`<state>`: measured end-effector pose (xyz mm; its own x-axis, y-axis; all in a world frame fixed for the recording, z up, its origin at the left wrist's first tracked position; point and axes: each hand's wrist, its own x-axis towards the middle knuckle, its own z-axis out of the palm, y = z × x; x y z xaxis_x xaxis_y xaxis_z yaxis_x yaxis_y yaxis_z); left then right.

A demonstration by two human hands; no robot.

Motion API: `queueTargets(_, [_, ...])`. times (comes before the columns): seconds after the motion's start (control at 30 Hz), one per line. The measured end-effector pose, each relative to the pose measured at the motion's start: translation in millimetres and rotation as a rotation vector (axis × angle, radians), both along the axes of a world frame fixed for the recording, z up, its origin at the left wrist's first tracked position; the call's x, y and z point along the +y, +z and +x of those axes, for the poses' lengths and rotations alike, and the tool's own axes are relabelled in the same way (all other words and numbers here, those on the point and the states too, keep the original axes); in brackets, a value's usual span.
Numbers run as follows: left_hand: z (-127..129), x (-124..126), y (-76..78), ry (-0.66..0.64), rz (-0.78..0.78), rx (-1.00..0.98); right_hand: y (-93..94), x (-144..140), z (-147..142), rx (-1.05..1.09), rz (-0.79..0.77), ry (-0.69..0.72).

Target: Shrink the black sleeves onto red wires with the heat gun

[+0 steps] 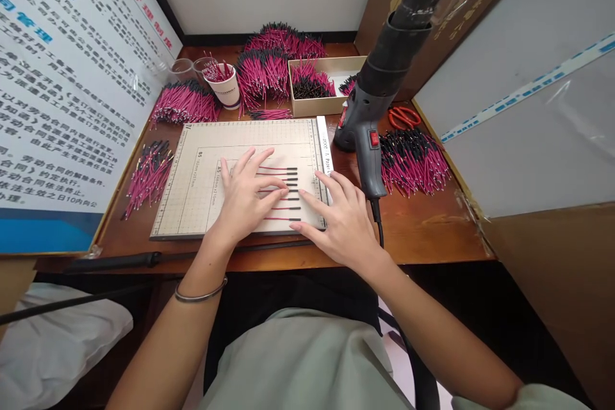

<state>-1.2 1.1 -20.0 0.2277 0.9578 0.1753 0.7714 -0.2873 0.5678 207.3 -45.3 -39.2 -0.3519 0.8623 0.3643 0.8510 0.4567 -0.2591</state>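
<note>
My left hand [246, 195] lies flat, fingers spread, on a beige gridded cutting mat [202, 166], pressing on a row of several red wires with black tips [283, 192]. To the right of it, my right hand [342, 216] rests open at the mat's right edge, its fingertips touching the black tips of the wires. The wires lie parallel, side by side, across the mat. A grey heat gun [372, 122] stands just right of the mat, close to my right hand.
Piles of red wires lie at the left [150, 176], back [185, 104] [269, 70] and right [413, 160]. A paper cup [225, 86], a cardboard box [319, 86] and orange scissors [403, 116] stand behind. Panels wall in the wooden desk [432, 230].
</note>
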Motion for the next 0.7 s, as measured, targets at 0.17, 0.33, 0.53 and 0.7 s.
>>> queueTargets(0.17, [-1.6,-0.3,-0.5,0.021,0.01,-0.047,10.2,6.8,2.3,0.589,-0.294,-0.038])
queueTargets(0.33, [-4.4,-1.7,-1.6,0.215,0.12,-0.34,43.8,62.7,16.5,1.268,-0.581,-0.036])
queueTargets(0.53, [-8.5,-3.5,-6.4,0.386,0.114,-0.497,78.0,137.3,16.9,2.568,-0.861,0.009])
queueTargets(0.7, [-8.8,-1.9,-10.9,0.449,0.041,-0.558,77.4,145.7,3.8,2.64,-0.802,-0.011])
